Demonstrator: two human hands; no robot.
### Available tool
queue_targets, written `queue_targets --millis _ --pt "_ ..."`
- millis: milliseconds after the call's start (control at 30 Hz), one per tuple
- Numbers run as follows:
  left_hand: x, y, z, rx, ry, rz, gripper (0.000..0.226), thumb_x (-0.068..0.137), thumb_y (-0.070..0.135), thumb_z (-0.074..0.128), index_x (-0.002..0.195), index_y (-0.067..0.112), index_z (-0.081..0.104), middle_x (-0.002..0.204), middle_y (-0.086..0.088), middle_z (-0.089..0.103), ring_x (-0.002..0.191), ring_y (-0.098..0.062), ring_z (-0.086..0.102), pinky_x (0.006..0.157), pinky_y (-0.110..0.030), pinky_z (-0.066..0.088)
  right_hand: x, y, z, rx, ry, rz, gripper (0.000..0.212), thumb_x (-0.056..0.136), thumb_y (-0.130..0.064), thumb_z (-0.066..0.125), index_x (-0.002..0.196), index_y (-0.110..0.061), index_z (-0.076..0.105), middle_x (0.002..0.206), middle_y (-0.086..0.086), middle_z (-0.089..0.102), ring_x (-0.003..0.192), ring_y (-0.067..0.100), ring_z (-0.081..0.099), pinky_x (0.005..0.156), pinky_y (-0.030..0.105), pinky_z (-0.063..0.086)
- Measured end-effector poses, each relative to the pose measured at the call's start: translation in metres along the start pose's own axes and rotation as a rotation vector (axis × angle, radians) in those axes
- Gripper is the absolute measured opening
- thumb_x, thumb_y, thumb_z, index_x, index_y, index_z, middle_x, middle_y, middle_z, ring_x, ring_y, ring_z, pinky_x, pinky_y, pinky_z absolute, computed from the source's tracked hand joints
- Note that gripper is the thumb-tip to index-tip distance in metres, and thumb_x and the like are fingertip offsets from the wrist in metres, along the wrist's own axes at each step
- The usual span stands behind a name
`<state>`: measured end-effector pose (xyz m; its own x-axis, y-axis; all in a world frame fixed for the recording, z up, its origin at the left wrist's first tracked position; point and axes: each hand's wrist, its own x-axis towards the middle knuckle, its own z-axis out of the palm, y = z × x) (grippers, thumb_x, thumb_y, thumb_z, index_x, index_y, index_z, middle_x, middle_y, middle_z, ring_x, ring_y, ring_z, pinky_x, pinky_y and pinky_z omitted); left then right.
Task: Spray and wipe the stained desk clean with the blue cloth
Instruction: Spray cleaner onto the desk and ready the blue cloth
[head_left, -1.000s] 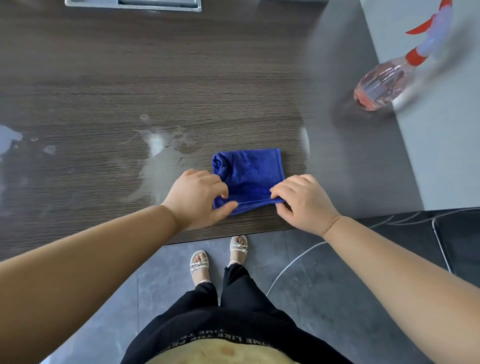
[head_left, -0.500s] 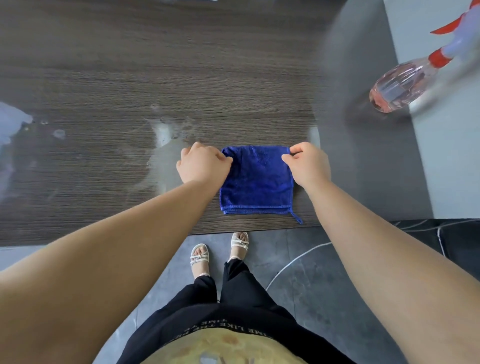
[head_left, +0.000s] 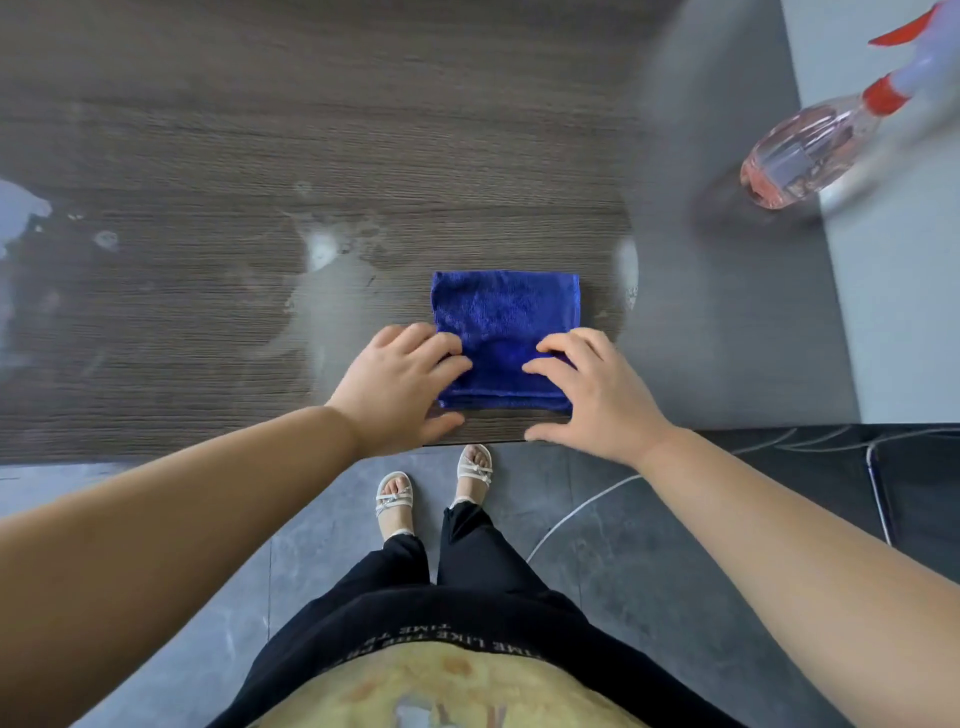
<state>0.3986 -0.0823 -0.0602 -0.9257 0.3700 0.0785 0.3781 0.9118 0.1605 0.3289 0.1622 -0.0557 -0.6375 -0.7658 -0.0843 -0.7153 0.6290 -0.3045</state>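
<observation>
Folded blue cloth (head_left: 504, 322) is laid flat by the tabletop (head_left: 363, 130) front edge, beside the wet stain (head_left: 322, 249). Left hand (head_left: 400, 384) and right hand (head_left: 587, 389) are rested on its near corners, fingers loosely extended, nothing gripped. Judged soft, light, limp; best pressed flat from above.

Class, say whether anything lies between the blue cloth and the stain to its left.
Nothing visible does: only bare desk separates cloth and stain. The left hand and right hand rest on it.
</observation>
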Motion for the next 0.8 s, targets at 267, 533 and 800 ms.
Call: queue_targets --millis 267,533,800 --pt "0.009 0.007 -0.005 0.116 -0.085 -0.022 0.024 0.065 0.025 0.051 0.073 0.019 0.072 0.078 0.002 0.067 0.073 -0.023 0.062 0.072 -0.035 0.036 -0.003 0.012 -0.001 -0.102 0.203 -0.162 0.015 0.074 -0.005 0.058 0.079 -0.010 0.071 0.097 0.006 0.071 0.093 0.028 0.068 0.069 0.034 0.057" --pt "0.064 -0.007 -0.038 -0.359 -0.016 -0.679 0.037 0.085 0.033 0.046 0.116 0.016 0.058 0.106 -0.009 0.063 0.106 -0.030 0.050 0.087 -0.035 0.038 0.060 0.023 -0.056 0.323 0.120 0.475 0.020 0.088 -0.018 0.057 0.107 -0.020 0.062 0.089 0.000 0.066 0.084 0.023 0.059 0.077 0.033 0.046" --pt "0.049 0.000 -0.007 -0.053 0.032 -0.250 0.036 0.076 0.024 0.052 0.107 0.014 0.069 0.112 -0.008 0.065 0.095 -0.033 0.062 0.074 -0.041 0.051 0.050 0.021 -0.019 -0.022 0.227 0.127 0.025 0.081 -0.014 0.057 0.102 -0.015 0.072 0.117 0.005 0.064 0.103 0.033 0.057 0.081 0.047 0.051"
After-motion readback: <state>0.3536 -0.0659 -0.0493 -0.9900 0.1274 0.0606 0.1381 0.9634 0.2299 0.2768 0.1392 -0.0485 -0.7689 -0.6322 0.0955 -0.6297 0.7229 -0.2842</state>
